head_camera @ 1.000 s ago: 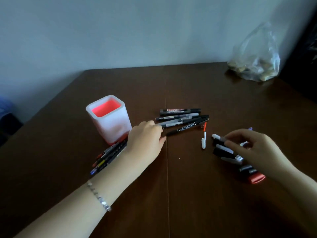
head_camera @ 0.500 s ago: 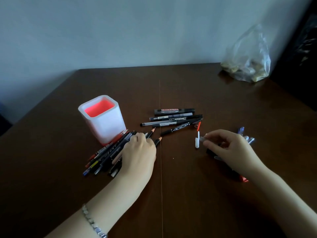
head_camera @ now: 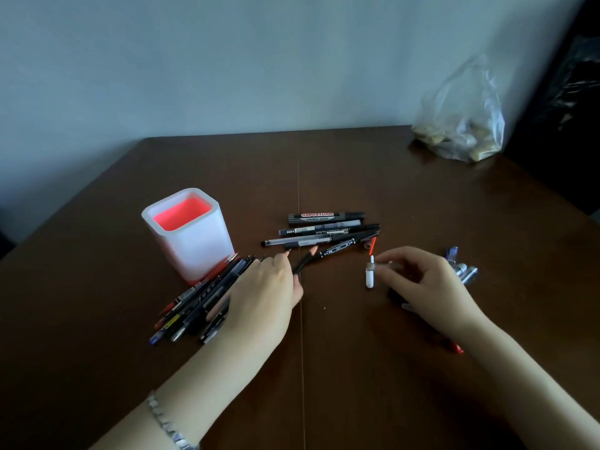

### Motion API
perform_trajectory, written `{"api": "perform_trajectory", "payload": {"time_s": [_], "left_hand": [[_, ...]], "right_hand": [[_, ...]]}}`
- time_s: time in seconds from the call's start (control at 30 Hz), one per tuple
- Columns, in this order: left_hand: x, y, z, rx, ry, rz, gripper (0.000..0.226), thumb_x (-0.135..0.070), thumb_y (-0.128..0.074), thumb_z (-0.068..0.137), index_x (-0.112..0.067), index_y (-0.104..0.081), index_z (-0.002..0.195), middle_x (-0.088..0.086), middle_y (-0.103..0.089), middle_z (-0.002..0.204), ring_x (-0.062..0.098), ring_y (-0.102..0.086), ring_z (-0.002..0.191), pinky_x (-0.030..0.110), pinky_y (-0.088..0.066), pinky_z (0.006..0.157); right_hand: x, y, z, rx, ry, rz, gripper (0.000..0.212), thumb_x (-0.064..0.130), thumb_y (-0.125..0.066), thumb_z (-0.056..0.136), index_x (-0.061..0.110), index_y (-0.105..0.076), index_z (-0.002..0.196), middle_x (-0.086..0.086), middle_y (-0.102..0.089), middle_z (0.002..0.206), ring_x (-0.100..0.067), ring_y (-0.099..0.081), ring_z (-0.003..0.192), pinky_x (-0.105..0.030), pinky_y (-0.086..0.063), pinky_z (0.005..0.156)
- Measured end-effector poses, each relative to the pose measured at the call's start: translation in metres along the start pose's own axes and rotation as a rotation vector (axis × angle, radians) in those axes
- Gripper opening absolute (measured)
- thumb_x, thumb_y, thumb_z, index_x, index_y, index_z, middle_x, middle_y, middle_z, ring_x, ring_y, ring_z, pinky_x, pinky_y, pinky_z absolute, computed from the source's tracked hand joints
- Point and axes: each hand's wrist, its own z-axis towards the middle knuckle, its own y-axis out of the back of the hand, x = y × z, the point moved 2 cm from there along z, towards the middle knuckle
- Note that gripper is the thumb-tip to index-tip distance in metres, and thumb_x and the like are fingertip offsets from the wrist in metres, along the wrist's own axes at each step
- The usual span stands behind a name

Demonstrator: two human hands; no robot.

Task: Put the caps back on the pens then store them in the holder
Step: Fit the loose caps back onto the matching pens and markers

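The right hand (head_camera: 425, 284) is pinching a cap (head_camera: 371, 266); the left hand (head_camera: 263, 293) is lying on the pens (head_camera: 194, 303), its grip unclear. Try matching the pen and pushing straight.

Wall (head_camera: 227, 60): plain, pale grey-blue, unmarked; it runs behind the far edge of the counter.
Counter (head_camera: 373, 177): dark brown wood with a glossy top. A thin straight seam (head_camera: 299, 190) crosses it from the far edge toward the viewer.
Plastic bag (head_camera: 461, 125): clear and crumpled, holding small pale lumps. It sits on the far right corner of the counter.
Dark shape (head_camera: 571, 102): black with shiny folds, at the right edge beyond the counter; kind not discernible.
Light: dim and cool, with a soft sheen on the far part of the counter top.
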Motion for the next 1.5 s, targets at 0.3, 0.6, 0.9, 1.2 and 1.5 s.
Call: {"api": "perform_trajectory", "payload": {"time_s": [0.3, 0.6, 0.9, 1.2, 1.5], "left_hand": [[0.001, -0.025, 0.015, -0.268, -0.111, -0.617, 0.023, -0.034, -0.057, 0.084, -0.018, -0.065, 0.1, -0.006, -0.068, 0.095, 0.005, -0.062, 0.087, 0.017, -0.05, 0.072], [0.008, -0.028, 0.01, -0.234, -0.163, -0.635, 0.034, -0.041, -0.048, 0.082, -0.021, -0.067, 0.101, -0.009, -0.067, 0.097, 0.002, -0.057, 0.094, 0.004, -0.041, 0.081], [0.008, -0.024, 0.008, -0.251, -0.193, -0.623, 0.03, -0.037, -0.05, 0.083, -0.018, -0.067, 0.099, -0.007, -0.068, 0.092, 0.003, -0.06, 0.085, 0.014, -0.048, 0.075], [0.002, -0.019, 0.005, -0.31, -0.229, -0.622, 0.025, -0.032, -0.055, 0.083, -0.015, -0.068, 0.096, -0.005, -0.069, 0.09, 0.004, -0.063, 0.08, 0.021, -0.05, 0.068], [0.002, -0.018, 0.004, -0.311, -0.238, -0.637, 0.024, -0.03, -0.056, 0.084, -0.014, -0.068, 0.097, -0.004, -0.069, 0.092, 0.004, -0.061, 0.084, 0.017, -0.049, 0.069]], "right_hand": [[-0.007, -0.008, 0.042, -0.065, -0.183, 0.631, 0.018, 0.01, -0.054, 0.089, 0.013, -0.068, 0.079, -0.001, -0.043, 0.061, -0.006, -0.035, 0.05, -0.016, -0.026, 0.047], [-0.009, -0.014, 0.034, 0.027, -0.13, 0.541, 0.021, 0.015, -0.05, 0.091, 0.014, -0.069, 0.08, 0.002, -0.04, 0.056, -0.007, -0.035, 0.052, -0.019, -0.029, 0.051], [-0.004, -0.013, 0.029, -0.002, -0.09, 0.431, 0.019, 0.017, -0.052, 0.091, 0.018, -0.069, 0.084, 0.007, -0.046, 0.052, -0.012, -0.037, 0.053, -0.029, -0.03, 0.054], [-0.002, -0.013, 0.028, -0.041, -0.108, 0.522, 0.021, 0.017, -0.05, 0.09, 0.018, -0.07, 0.082, 0.002, -0.054, 0.063, -0.006, -0.043, 0.055, -0.026, -0.037, 0.062], [0.004, -0.022, 0.026, 0.099, -0.179, 0.74, 0.021, 0.011, -0.047, 0.09, 0.007, -0.067, 0.084, 0.002, -0.062, 0.063, -0.005, -0.044, 0.052, -0.013, -0.037, 0.048]]}}
